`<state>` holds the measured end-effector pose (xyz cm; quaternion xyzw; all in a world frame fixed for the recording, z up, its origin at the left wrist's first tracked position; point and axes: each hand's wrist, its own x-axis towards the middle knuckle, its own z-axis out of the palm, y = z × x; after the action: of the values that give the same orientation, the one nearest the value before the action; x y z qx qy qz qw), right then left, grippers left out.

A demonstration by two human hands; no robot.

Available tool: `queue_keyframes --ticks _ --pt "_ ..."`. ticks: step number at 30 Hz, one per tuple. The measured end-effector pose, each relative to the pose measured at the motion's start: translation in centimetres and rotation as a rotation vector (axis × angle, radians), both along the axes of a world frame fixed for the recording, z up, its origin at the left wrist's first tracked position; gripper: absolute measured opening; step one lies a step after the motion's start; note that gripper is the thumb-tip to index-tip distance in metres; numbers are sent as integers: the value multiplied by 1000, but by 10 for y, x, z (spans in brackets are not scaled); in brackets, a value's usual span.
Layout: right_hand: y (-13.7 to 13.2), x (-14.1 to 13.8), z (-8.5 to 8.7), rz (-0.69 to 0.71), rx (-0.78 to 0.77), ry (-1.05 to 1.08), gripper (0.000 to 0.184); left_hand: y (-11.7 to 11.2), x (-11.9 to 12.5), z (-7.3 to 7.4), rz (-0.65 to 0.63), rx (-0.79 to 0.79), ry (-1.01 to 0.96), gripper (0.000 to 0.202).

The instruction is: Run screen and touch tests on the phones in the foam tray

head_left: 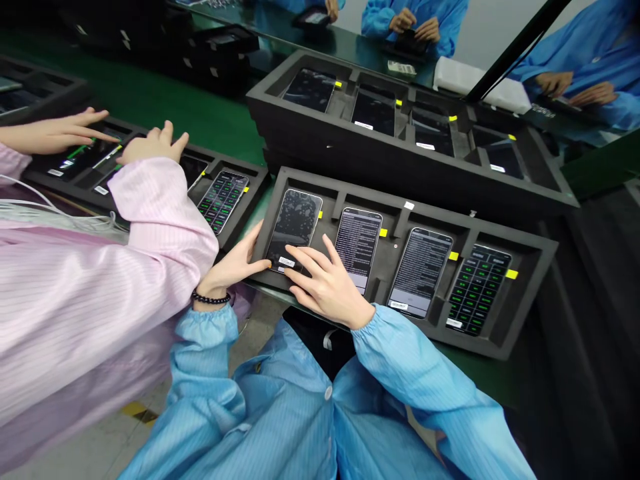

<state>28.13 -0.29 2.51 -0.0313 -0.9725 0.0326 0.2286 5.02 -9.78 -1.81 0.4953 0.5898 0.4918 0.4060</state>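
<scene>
The right hand [330,283] has its fingers spread over the bottom of a dark phone [297,220]. That phone sits in the far left slot of a black tray [543,263]. The left hand [233,267] is at the tray's left end, thumb poking out by the phone's bottom corner; I can't quite tell if it grips the tray. Three lit phones [423,267] sit in the other slots. To the left is someone's pink sleeve [160,207].
</scene>
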Motion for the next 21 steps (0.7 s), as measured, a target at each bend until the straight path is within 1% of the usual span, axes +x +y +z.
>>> queue_keyframes --ticks 2,5,7,10,12,14,16,18,21 --pt "-2 -5 -1 16 8 -28 28 0 4 1 49 -10 -93 98" --pt "-4 -6 0 19 16 -31 27 1 7 1 140 -29 -143 90" --pt "-2 -3 4 -20 8 4 28 3 7 0 202 -41 -140 84" --pt "6 2 12 -130 -10 35 30 10 6 1 318 -66 -78 79" --pt "14 2 19 -207 -11 40 31 18 8 8 397 -42 47 77" --pt "24 -2 25 -285 -3 50 31 30 12 19 462 59 257 72" --pt "34 -9 30 -368 2 58 33 42 16 32 495 183 487 64" --pt "42 -14 32 -437 -3 59 34 54 19 44 471 257 654 64" --pt "49 -16 33 -478 -7 70 33 70 21 52 367 254 759 66"
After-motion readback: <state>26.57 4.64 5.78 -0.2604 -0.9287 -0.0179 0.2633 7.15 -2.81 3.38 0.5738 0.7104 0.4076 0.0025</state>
